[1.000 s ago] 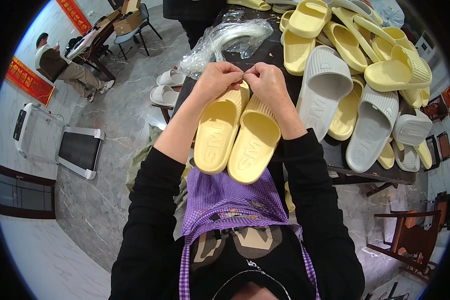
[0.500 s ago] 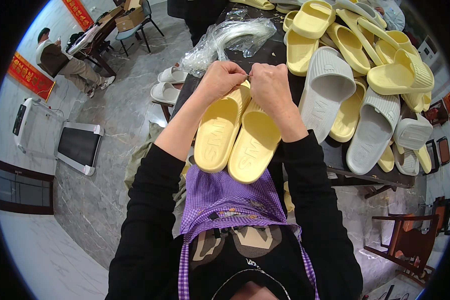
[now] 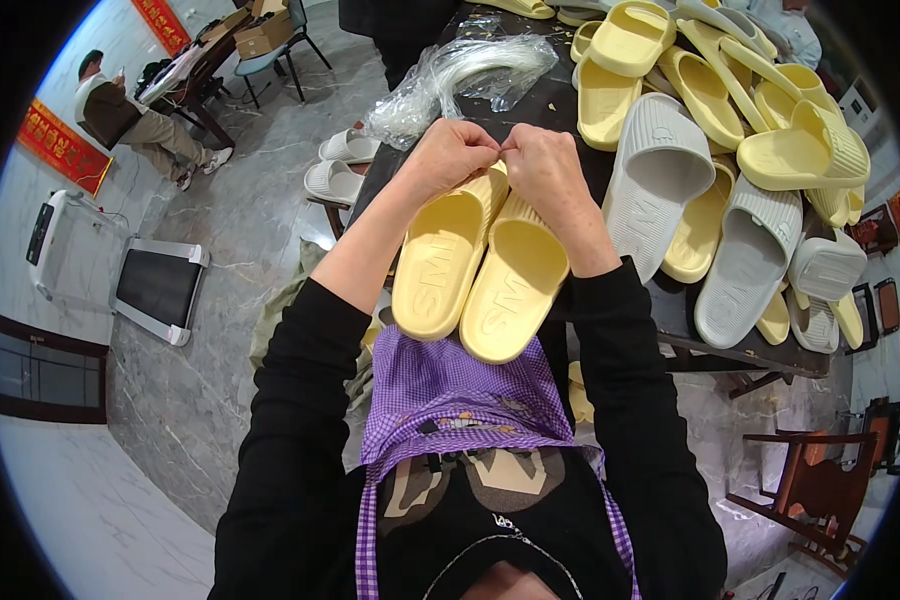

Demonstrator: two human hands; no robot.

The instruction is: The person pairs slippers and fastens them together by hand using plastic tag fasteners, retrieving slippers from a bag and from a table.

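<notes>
A: Where's the pair of yellow slippers (image 3: 432,285)?
B: Mid-view, side by side, toes toward 12 o'clock, heels toward the purple checked apron (image 3: 450,400) at 6.
A: And the hands?
B: At the pair's 12 o'clock. The left hand (image 3: 450,157) and right hand (image 3: 550,170) meet at the fingertips, by the toe ends.
A: How's the grip?
B: Thumb and fingers pinched together on each; what lies between the tips is too small to tell.
A: Anything around them?
B: A clear plastic bag (image 3: 460,80) beyond the hands at 12 and a slipper heap (image 3: 705,95) at 2, both on the dark surface (image 3: 567,105).
</notes>
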